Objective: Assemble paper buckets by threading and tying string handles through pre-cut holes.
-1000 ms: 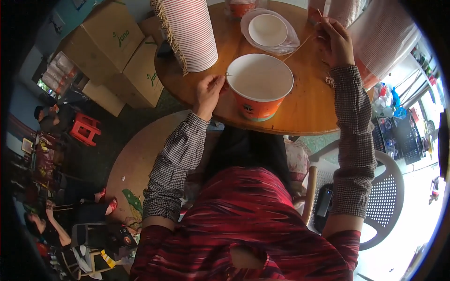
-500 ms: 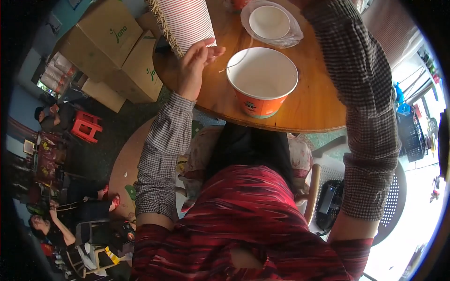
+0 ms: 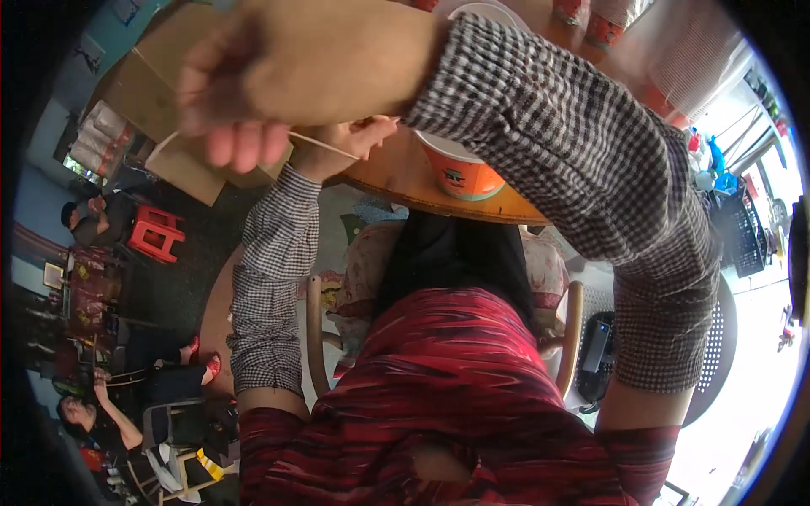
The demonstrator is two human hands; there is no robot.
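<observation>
Through my remote feed, the right hand (image 3: 278, 76), beyond the table's right side moments ago, now swings across the left hand (image 3: 346, 137), fingers curled on a pale cord (image 3: 325, 145), the left's grip unclear to me, the orange paper tub (image 3: 466, 175) right of both.

We see wooden table (image 3: 392, 173) | red stool (image 3: 156, 230) on dark floor (image 3: 202, 221), off table's left edge | bright white glare (image 3: 764, 363) off right edge
</observation>
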